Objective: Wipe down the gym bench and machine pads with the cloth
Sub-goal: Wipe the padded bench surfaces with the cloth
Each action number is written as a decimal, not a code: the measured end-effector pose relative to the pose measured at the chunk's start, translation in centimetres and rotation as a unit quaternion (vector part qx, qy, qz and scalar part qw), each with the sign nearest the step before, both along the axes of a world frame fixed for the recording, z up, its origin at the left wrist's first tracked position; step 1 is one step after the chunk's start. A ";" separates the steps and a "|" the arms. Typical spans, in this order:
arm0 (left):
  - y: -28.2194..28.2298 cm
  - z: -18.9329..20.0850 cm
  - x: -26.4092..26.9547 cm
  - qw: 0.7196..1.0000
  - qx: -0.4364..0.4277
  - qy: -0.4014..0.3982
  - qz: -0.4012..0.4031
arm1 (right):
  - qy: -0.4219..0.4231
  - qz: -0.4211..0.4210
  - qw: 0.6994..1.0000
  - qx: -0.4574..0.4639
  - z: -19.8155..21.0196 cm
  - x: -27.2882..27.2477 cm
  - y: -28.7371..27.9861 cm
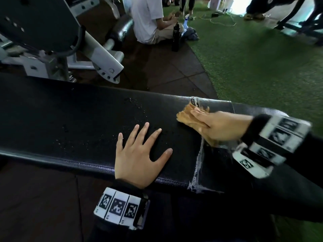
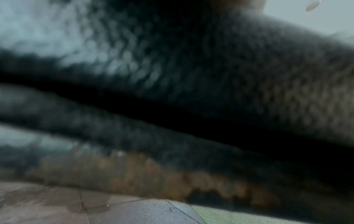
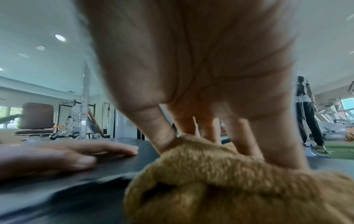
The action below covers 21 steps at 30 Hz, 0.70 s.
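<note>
The long black bench pad (image 1: 70, 119) runs across the head view, with water droplets (image 1: 138, 109) on its middle. My left hand (image 1: 139, 154) lies flat on it, fingers spread, holding nothing. Further right, my right hand (image 1: 218, 124) presses a tan cloth (image 1: 185, 116) onto the pad beside a torn white seam (image 1: 198, 163). In the right wrist view my right hand's fingers (image 3: 239, 136) press down into the bunched cloth (image 3: 220, 181), and my left hand (image 3: 67, 154) rests on the bench (image 3: 86, 189). The left wrist view is blurred dark sleeve fabric.
Behind the bench stands a white-framed machine (image 1: 97, 55) with a black roller pad (image 1: 122, 30). A person (image 1: 146, 20) sits on the floor by a black bottle (image 1: 176, 37) and a spray bottle (image 1: 185, 23). Green turf (image 1: 262, 67) lies to the right.
</note>
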<state>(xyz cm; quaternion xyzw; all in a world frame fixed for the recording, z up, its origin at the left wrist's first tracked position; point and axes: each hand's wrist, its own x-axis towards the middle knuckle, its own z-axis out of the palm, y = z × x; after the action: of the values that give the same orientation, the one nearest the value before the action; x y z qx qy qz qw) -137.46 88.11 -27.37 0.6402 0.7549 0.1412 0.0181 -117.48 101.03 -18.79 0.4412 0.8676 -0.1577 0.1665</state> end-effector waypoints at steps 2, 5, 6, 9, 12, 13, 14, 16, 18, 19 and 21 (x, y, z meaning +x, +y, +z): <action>0.0 -0.1 -0.1 1.000 -0.003 0.001 -0.005 | 0.021 -0.011 1.000 0.007 -0.2 1.9 -2.9; -0.2 0.0 -0.3 1.000 -0.006 0.002 -0.013 | 0.025 -0.032 0.997 0.059 -0.9 4.4 -7.1; -0.2 0.0 -0.3 1.000 -0.009 0.004 -0.020 | 0.023 -0.047 0.996 0.075 -1.2 5.0 -8.4; -0.8 0.4 -0.9 0.999 -0.011 0.002 -0.045 | 0.029 -0.139 0.987 0.081 -2.6 5.7 -12.1; -1.7 0.8 -2.9 0.999 -0.007 0.017 -0.036 | 0.072 -0.230 0.965 0.105 -4.3 4.8 -14.2; -2.0 0.9 -3.8 1.000 -0.008 0.019 -0.024 | 0.089 -0.252 0.955 0.132 -4.8 4.2 -14.4; -2.3 0.9 -4.7 1.000 -0.013 0.022 -0.014 | 0.102 -0.274 0.943 0.160 -5.1 3.4 -14.5; -2.6 0.8 -5.9 0.999 -0.019 0.025 -0.007 | 0.121 -0.317 0.919 0.201 -5.5 1.7 -14.2; -2.7 0.7 -6.0 1.000 -0.015 0.025 -0.008 | 0.132 -0.338 0.907 0.215 -6.1 0.1 -13.4; -2.7 0.6 -5.9 1.000 -0.012 0.025 -0.005 | 0.138 -0.341 0.905 0.212 -6.3 -0.8 -12.9; -2.6 0.5 -5.7 1.000 -0.006 0.025 0.002 | 0.151 -0.336 0.908 0.199 -6.5 -2.8 -12.0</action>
<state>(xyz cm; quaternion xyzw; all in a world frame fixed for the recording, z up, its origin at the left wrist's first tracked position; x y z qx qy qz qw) -143.20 85.50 -26.90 0.6422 0.7570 0.1205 0.0025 -120.27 89.02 -25.32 0.7013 0.6965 -0.0929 -0.1203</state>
